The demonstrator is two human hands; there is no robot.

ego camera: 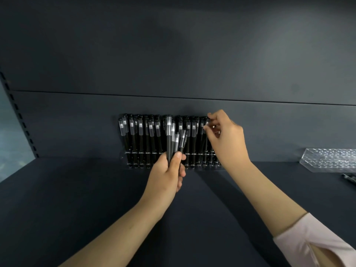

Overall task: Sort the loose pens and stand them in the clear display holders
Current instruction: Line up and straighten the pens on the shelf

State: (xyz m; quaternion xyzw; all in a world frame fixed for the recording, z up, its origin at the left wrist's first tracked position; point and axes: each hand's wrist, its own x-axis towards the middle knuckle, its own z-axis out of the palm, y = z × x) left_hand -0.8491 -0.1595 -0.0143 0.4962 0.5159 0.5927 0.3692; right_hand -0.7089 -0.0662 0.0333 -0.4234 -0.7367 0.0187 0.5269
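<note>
A clear display holder [134, 152] stands on the dark shelf against the back panel, filled with several upright black pens [141, 135] with clear caps. My left hand [166, 175] grips a bundle of several black pens [171, 139], their caps pointing up, in front of the holder's middle. My right hand [224, 135] reaches to the holder's right end, and its fingertips pinch the top of a black pen [207, 123] standing there. The lower part of that pen is hidden behind my hand.
A second clear holder [331, 159], with no pens in it, lies at the right on the dark shelf [77, 199]. A loose black pen [349, 178] lies just in front of it. A slotted upright [18, 114] runs along the left.
</note>
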